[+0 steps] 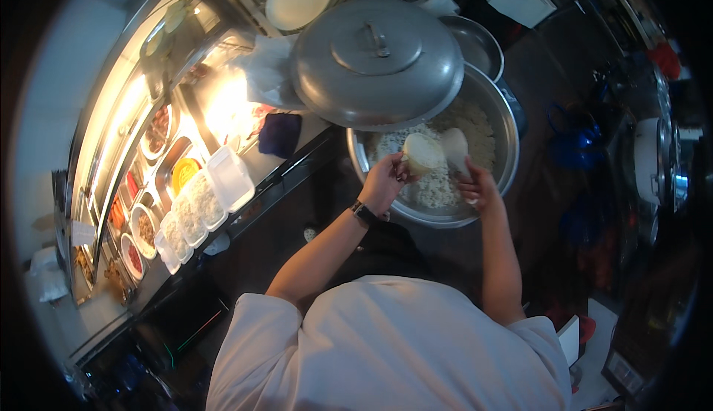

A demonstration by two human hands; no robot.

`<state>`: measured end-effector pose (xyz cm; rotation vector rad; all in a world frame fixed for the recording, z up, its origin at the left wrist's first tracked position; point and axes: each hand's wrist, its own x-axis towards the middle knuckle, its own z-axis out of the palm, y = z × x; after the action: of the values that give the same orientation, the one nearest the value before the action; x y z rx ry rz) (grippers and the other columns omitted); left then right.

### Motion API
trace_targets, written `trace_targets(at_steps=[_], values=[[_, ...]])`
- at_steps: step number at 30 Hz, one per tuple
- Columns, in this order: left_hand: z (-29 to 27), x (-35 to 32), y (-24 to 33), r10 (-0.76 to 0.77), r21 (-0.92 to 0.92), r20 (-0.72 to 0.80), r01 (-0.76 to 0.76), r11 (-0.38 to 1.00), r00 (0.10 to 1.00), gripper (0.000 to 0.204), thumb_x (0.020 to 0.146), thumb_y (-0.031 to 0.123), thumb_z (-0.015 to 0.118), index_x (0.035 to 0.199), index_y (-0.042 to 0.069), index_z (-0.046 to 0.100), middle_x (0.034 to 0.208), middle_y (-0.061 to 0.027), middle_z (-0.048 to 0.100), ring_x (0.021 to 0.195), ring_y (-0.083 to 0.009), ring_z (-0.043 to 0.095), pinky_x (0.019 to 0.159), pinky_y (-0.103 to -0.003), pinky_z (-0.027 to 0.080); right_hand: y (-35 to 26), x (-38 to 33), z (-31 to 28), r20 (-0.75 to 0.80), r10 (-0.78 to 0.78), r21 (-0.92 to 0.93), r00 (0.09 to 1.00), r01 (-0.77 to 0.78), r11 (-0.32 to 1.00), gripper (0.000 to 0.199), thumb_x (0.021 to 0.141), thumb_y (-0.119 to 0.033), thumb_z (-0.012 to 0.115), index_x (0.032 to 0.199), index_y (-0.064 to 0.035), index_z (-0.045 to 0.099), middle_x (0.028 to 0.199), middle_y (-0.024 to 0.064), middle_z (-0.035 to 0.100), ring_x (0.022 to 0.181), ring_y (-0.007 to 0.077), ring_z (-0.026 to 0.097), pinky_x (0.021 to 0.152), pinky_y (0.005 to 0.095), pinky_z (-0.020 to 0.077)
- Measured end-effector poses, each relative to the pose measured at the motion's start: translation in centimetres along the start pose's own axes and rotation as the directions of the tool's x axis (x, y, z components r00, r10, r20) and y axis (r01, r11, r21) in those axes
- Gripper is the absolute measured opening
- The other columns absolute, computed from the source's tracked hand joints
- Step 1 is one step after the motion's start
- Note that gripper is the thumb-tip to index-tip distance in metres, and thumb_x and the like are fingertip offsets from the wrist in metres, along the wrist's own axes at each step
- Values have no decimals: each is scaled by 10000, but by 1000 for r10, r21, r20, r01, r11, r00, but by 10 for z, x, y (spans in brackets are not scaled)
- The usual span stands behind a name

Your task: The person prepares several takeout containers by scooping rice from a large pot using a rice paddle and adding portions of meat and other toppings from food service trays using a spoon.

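My left hand (pixel 383 183), with a dark watch at the wrist, is closed round a small pale cup (pixel 422 155) that looks filled with white rice. In my right hand (pixel 481 187) is a white rice paddle (pixel 455 146), its blade right beside the cup. Both are held over a large round metal pot (pixel 508 132) with white rice (pixel 437 194) inside. A big domed metal lid (pixel 375 77) covers the pot's far left part and hides the rice under it.
At left, a lit counter bears food trays, including a yellow food (pixel 184 173), and a row of rice-filled takeaway boxes (pixel 191 218). A dark cloth (pixel 280 134) lies at its edge. White plates (pixel 299 0) stand in a rack behind the lid. Blue containers (pixel 573 138) are at right.
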<state>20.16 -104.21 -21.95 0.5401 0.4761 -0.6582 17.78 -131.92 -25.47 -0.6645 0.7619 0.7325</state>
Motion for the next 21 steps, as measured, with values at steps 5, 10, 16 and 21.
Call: trace_targets(at_steps=[5,10,16,21], values=[[-9,-112,75,7,-170,72,6,985,997,176,880,214,456,888,78,566,732,-15,542,786,-215,581,853,-408,479,14,-4,16,-407,-282,-558,869,8,830,401,882,-530,600,868,-131,565,521,-57,325,371,35,281,319,215,191],[-163,-231,130,325,-424,151,-236,874,934,319,870,267,447,1053,50,594,1034,-103,652,887,-212,619,772,-332,496,29,-32,36,-252,-587,-629,769,330,703,426,916,-477,552,1137,-123,640,557,-96,299,400,21,254,352,209,185],[-341,-434,226,532,-291,-283,-601,745,798,499,824,221,462,1243,-43,515,1100,-150,640,947,-219,626,800,-357,525,121,-67,233,-45,-777,-626,628,588,512,467,945,-380,572,1232,-12,567,557,-65,327,347,15,261,297,214,176],[-522,-503,313,641,180,-597,-698,693,483,167,818,141,497,670,94,558,572,26,485,551,-128,525,571,-279,461,226,-5,373,125,-611,-730,782,489,477,387,964,-330,557,1245,-65,578,573,-71,312,373,7,268,336,189,218]])
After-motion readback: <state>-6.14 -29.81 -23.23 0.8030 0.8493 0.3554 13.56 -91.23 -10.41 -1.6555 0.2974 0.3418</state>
